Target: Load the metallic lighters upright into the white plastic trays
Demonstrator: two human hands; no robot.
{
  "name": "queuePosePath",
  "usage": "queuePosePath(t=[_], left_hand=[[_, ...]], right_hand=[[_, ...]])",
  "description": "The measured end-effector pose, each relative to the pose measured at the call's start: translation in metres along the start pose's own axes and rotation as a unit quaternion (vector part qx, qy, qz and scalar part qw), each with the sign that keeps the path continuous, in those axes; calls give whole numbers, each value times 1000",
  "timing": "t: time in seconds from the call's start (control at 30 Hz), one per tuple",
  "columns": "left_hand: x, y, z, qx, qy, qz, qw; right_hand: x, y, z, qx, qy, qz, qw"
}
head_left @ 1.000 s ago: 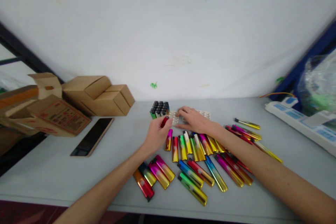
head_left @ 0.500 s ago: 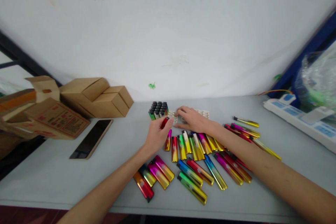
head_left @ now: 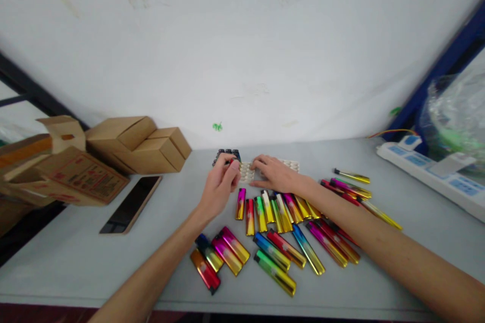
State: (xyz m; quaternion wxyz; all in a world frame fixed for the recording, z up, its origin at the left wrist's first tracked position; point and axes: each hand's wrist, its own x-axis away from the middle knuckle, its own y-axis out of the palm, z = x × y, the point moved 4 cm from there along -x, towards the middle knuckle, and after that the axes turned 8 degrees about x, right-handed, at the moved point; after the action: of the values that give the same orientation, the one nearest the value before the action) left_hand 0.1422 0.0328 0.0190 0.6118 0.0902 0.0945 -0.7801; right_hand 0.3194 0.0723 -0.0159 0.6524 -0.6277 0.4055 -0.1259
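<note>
Left hand (head_left: 217,189) moved up since a second ago, now at the upright block of black-capped lighters (head_left: 226,155) — fingers curled, pinching a red lighter (head_left: 230,161). Right hand (head_left: 273,174) flat on the white pocketed tray (head_left: 291,165), fingers spread. Glossy metallic lighters (head_left: 280,227) strewn over the grey tabletop (head_left: 76,247).

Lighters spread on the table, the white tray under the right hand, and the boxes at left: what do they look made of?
Lighters: mirror-glossy metallic gradient shells, seemingly foil or plated sleeves, with black plastic-looking caps; the bright reflections suggest this. White tray: pale moulded cells, probably thin plastic, though it is small in view. Boxes: matte brown corrugated cardboard, with folded flaps showing.
</note>
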Motion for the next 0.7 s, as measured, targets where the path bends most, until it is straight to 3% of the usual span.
queuePosePath(t=[0.1, 0.3, 0.4, 0.57, 0.7], left_hand=[[-13, -7, 22, 31, 42, -16, 999], [-61, -21, 55, -50, 133, -20, 990], [-85, -23, 53, -95, 136, -41, 985], [-111, -25, 35, -265, 112, -177, 941], [-123, -30, 25, -321, 62, -249, 911]], right_hand=[[-1, 1, 0, 8, -1, -5, 1000], [-2, 0, 0, -1, 19, -4, 1000], [-3, 1, 1, 7, 26, -7, 1000], [-4, 5, 1, 21, 38, -9, 999], [-5, 6, 2, -1, 51, -2, 999]])
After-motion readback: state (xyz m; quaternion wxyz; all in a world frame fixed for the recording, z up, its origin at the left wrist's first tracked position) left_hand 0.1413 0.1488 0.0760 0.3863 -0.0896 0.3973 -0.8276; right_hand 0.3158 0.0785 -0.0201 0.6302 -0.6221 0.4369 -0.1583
